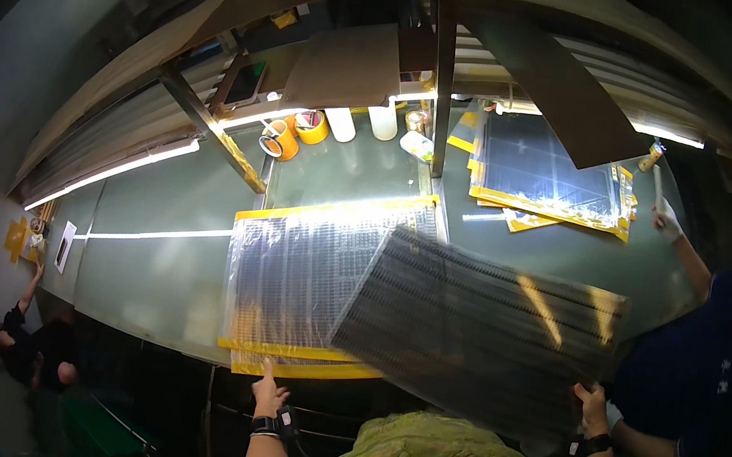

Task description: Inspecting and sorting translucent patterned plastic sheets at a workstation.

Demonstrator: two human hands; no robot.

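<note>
My right hand (590,410) is closed on the near right corner of a large dark, see-through sheet (481,338) with rows of fine marks. The sheet is raised and tilted, its left part overlapping a stack of clear-covered patterned sheets (303,276) with yellow taped edges on the table. My left hand (269,393) is at the stack's near yellow border (299,369), one finger stretched onto it and the others apart. A wristband with a small box sits on each of my wrists.
A second pile of yellow-edged sheets (551,175) lies at the far right of the table (146,263). Orange tape rolls (278,139) and white containers (340,124) stand along the back. A gloved co-worker (683,338) is close on my right; another person (23,339) is far left.
</note>
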